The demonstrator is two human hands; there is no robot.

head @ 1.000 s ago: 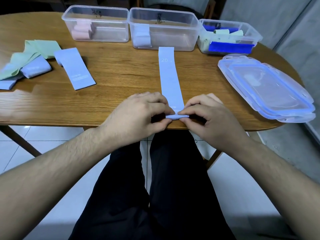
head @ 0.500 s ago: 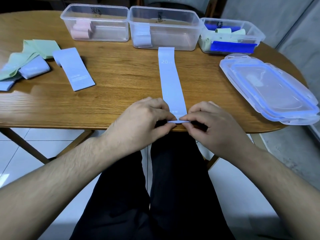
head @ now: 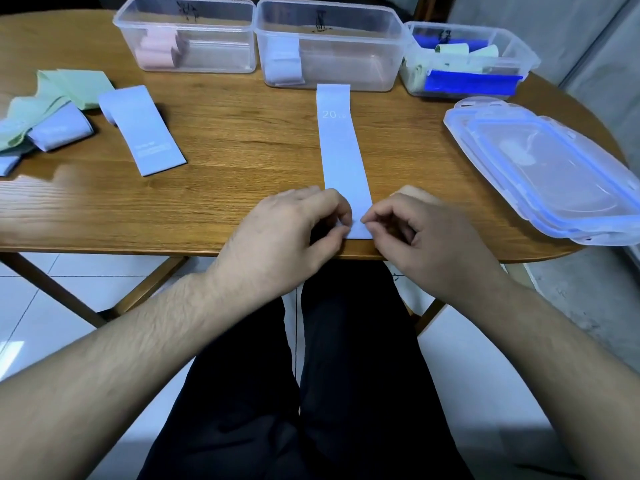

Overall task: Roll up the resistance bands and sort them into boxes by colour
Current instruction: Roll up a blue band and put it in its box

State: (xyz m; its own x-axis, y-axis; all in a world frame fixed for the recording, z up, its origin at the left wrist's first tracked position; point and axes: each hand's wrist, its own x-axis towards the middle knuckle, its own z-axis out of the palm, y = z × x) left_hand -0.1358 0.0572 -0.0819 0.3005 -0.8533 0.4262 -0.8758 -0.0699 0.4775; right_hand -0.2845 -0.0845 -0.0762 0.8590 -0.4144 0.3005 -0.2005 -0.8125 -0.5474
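A pale lavender band (head: 341, 147) marked "20" lies flat down the middle of the wooden table (head: 235, 133), reaching to the near edge. My left hand (head: 294, 233) and my right hand (head: 426, 237) pinch its near end from either side, fingers curled. Three clear boxes stand along the far edge: the left box (head: 187, 32) holds pink rolls, the middle box (head: 329, 43) holds a lavender roll, and the right box (head: 467, 60) holds green rolls and dark blue bands.
Another lavender band (head: 142, 129) lies flat at the left. Beside it sits a heap of green and lavender bands (head: 45, 109). Stacked clear lids with blue rims (head: 550, 168) lie at the right, overhanging the table edge.
Both hands have stayed at the band's near end, fingers shifting slightly. The small fold seen earlier at that end now looks flatter. The band has not moved along the table.
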